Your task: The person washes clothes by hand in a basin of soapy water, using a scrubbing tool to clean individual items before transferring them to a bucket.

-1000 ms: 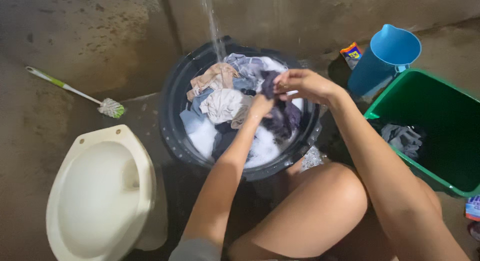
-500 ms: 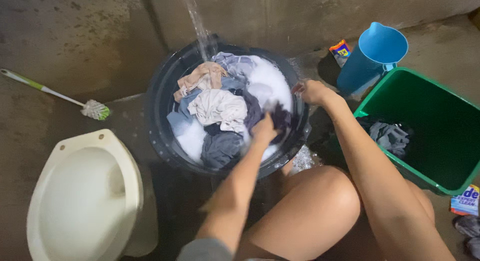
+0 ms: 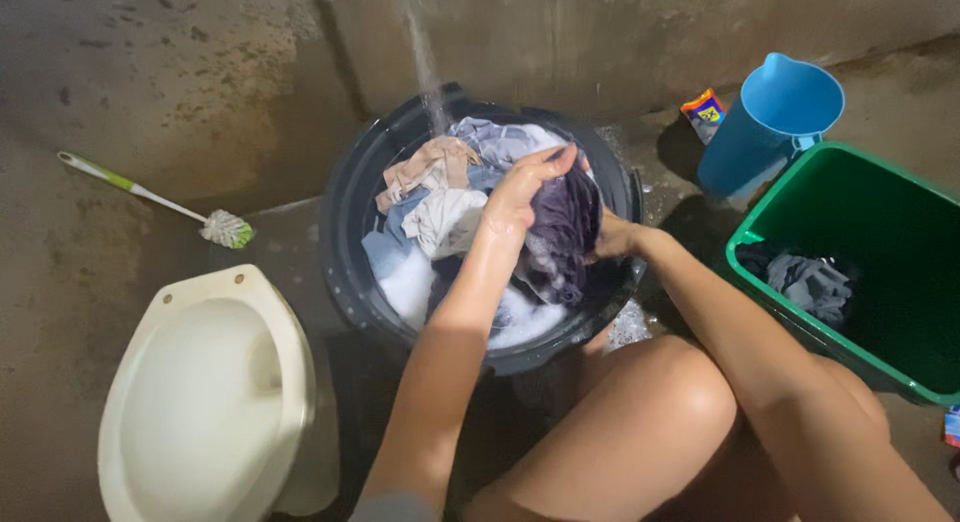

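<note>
Left hand is curling its fingers around the top edge of a dark purple garment, pinching the wet cloth up out of the suds. Right hand is sitting at about 3 o'clock of that garment, down low against its side; the cloth is covering most of the fingers there, so I can't tell how tightly they're closing, but it looks like they're gripping the fabric.

The garment is hanging over the right half of a round black basin, dripping into soapy water near the 5 o'clock rim. Other laundry is lying in the basin too: a beige piece at around 11 o'clock, a whitish one just beside the left wrist, and a bluish-grey one at 12 o'clock. A thin stream of water is pouring in at the top edge.

Going wider, a blue plastic jug is standing at 2 o'clock from the basin, with a small colourful packet just beside it. A green bin is sitting at 3 o'clock, holding a crumpled grey cloth. At 8 o'clock a white toilet bowl is showing, and a toilet brush is lying on the concrete floor at 9 o'clock.
</note>
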